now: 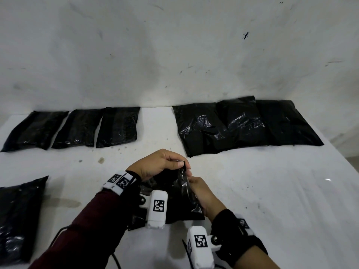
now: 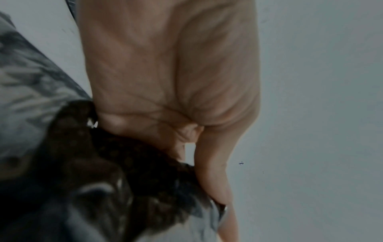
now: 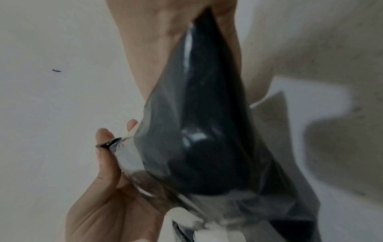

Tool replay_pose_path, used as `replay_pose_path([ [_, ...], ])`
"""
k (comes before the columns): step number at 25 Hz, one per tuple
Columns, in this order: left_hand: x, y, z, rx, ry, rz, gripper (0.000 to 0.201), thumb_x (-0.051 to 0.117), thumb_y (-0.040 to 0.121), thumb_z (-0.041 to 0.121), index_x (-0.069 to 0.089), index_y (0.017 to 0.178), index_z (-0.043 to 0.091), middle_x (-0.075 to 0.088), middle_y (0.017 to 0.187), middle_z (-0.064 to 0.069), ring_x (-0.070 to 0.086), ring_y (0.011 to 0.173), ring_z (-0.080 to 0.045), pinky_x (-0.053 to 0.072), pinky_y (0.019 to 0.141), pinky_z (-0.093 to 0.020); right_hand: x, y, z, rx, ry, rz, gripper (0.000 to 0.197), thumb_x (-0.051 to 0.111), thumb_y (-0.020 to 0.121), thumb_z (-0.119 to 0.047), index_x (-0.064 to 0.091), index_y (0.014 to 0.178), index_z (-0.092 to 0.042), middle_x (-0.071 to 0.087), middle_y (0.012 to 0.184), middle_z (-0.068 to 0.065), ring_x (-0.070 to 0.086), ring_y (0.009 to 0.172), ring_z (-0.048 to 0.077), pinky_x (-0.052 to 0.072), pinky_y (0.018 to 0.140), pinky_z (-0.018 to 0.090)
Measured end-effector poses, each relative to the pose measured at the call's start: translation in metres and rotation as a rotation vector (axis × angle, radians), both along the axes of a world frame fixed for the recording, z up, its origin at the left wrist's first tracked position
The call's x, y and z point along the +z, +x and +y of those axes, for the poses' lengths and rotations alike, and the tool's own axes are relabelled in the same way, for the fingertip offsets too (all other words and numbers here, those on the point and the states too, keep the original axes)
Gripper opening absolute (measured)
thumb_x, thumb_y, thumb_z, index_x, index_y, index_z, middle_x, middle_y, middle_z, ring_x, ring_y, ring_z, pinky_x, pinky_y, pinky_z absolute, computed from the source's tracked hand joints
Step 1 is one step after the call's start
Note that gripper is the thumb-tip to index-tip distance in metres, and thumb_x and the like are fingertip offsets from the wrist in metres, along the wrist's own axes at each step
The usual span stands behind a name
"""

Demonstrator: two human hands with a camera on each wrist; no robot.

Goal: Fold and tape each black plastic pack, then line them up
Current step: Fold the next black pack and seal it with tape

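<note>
A black plastic pack point(image 1: 174, 202) stands half lifted off the white table point(image 1: 281, 200) near the front centre. My left hand point(image 1: 180, 165) pinches its raised top edge between thumb and curled fingers. Just to the right, my right hand point(image 1: 191, 177) grips the pack's right side edge, its fingers curled round the film. In the left wrist view my left hand point(image 2: 186, 134) closes over the dark, crumpled pack point(image 2: 107, 163). The right wrist view shows the pack point(image 3: 203, 131) stretched below my right hand point(image 3: 207, 19), with the left hand's fingertips point(image 3: 103, 135) holding one corner.
Three folded packs point(image 1: 77, 128) lie side by side at the back left. A pile of loose, overlapping packs point(image 1: 242, 125) sits at the back right against the wall. Another pack point(image 1: 17, 220) lies at the near left. The table's edge point(image 1: 338, 154) runs along the right.
</note>
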State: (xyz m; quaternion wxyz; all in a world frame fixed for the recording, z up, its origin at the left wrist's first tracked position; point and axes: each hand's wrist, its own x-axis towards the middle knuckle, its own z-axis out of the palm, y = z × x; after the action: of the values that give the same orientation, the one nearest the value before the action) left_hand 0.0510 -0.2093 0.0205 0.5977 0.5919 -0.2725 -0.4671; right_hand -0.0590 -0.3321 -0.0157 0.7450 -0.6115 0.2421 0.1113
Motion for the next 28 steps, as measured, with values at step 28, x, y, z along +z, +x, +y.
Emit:
replay_pose_path([
  [28, -0.037, -0.057, 0.103, 0.992, 0.551, -0.453, 0.008, 0.061, 0.087, 0.011, 0.066, 0.081, 0.008, 0.065, 0.086, -0.004, 0.057, 0.087, -0.020, 0.038, 0.076, -0.027, 0.027, 0.019, 0.001, 0.212, -1.294, 0.164, 0.040, 0.052, 0.091, -0.044, 0.052, 0.115, -0.011, 0.051, 0.117, 0.008, 0.047, 0.113, 0.030, 0.036, 0.092, 0.042],
])
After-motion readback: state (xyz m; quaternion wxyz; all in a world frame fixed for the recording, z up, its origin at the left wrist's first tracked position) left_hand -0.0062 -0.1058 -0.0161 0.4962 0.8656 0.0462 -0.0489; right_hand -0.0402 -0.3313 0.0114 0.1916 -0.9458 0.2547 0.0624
